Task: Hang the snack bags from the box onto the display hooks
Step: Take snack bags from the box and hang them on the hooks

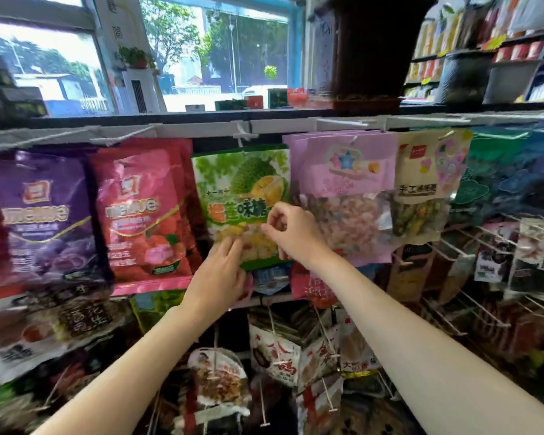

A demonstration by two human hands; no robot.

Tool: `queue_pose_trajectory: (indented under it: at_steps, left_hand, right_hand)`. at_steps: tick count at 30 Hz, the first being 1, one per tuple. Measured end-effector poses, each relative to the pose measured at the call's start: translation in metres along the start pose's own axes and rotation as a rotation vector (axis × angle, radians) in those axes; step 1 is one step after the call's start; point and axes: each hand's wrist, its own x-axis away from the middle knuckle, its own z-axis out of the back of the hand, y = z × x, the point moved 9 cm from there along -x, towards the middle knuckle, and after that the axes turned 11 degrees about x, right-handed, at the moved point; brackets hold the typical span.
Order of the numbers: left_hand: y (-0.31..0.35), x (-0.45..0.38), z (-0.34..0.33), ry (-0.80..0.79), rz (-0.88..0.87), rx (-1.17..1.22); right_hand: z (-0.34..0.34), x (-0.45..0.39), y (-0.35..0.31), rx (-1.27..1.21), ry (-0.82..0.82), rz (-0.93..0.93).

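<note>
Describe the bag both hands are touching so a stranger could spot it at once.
Below the window, on the top row of hooks, find the green bag, between a red bag and a pink bag. It alone shows a durian picture.

left hand [221,275]: arm raised, fingers straight, pressing forward | right hand [291,232]: arm raised, fingers curled, tips pinched

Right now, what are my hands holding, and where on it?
Both are on the green durian candy bag hanging from its hook. The left hand touches its lower left edge, fingers straight; the right hand pinches its right edge near the clear window.
</note>
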Motion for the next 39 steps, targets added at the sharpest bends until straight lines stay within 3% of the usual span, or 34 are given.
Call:
queue_pose_trajectory:
  at_steps: [2,6,9,11,13,16,19,21,24,26,28,31,36,39]
  left_hand:
    - [-0.017,0.012,0.018,0.025,-0.05,0.033]
    - [-0.046,0.041,0.073,0.225,-0.168,0.076]
    - [-0.077,0.064,0.11,0.327,-0.156,0.031]
    - [-0.107,0.079,0.125,0.31,-0.078,-0.061]
    - [-0.142,0.087,0.133,0.2,0.027,-0.164]
    - [-0.172,0.092,0.132,0.029,0.06,-0.343]
    - [-0.181,0.097,0.132,-0.035,0.121,-0.341]
    - [-0.181,0.101,0.128,-0.041,0.14,-0.351]
    - [-0.165,0.11,0.107,-0.057,0.035,-0.266]
    - [-0.15,0.12,0.104,0.001,-0.046,-0.263]
    - [-0.153,0.129,0.119,0.089,-0.031,-0.241]
    - [-0.183,0.144,0.152,0.175,0.093,-0.215]
    - [-0.252,0.181,0.216,0.341,0.401,-0.103]
    - [-0.298,0.208,0.254,0.472,0.577,0.054]
  right_hand:
    - [-0.011,-0.001,-0.023,0.045,0.112,0.018]
    - [-0.027,0.001,-0.094,0.168,0.322,0.115]
    - [-0.056,0.002,-0.161,0.236,0.368,0.264]
    - [-0.087,0.006,-0.203,0.354,0.347,0.408]
    - [-0.129,0.003,-0.224,0.575,0.214,0.489]
    - [-0.172,-0.007,-0.214,0.804,-0.084,0.362]
    - [-0.172,-0.005,-0.207,0.869,-0.075,0.231]
    - [-0.169,0.001,-0.197,0.854,-0.108,0.159]
    - [-0.174,0.023,-0.172,0.802,-0.274,0.117]
    - [-0.186,0.044,-0.161,0.759,-0.406,0.16]
    - [-0.188,0.054,-0.164,0.699,-0.381,0.197]
    - [-0.192,0.053,-0.196,0.566,-0.288,0.25]
    - [-0.227,0.049,-0.27,0.484,-0.358,0.363]
    - [-0.246,0.036,-0.313,0.317,-0.313,0.351]
